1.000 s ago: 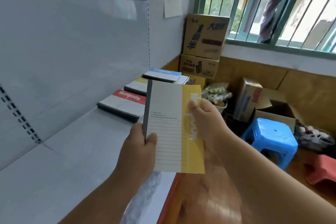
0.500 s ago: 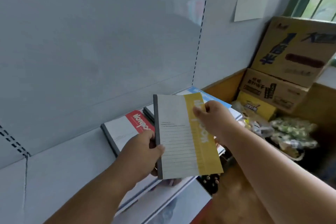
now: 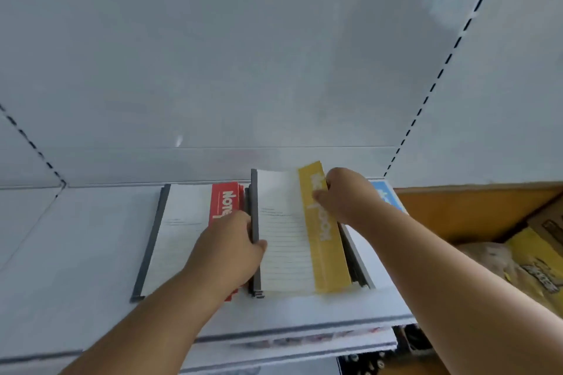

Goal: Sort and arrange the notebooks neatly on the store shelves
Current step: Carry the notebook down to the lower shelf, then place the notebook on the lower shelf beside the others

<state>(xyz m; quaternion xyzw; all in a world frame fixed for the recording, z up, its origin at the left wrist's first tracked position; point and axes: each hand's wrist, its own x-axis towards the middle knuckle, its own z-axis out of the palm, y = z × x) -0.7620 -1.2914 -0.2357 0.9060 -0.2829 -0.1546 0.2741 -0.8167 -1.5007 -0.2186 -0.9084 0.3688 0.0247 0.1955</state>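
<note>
- Yellow-banded notebook [image 3: 300, 231] atop a middle stack on the white shelf [image 3: 76, 253], far end raised slightly, dark spine to the left.
- Left hand [image 3: 231, 248] gripping that spine, thumb curled over the cover's left edge.
- Right hand [image 3: 344, 195] pinching the yellow band near the far right corner.
- Red-banded notebook [image 3: 195, 228] lying flat just to the left, partly under the left hand.
- Blue-banded notebook [image 3: 384, 195] showing beyond the right wrist.
- Cardboard boxes [image 3: 536, 256] off to the right, blurred.
</note>
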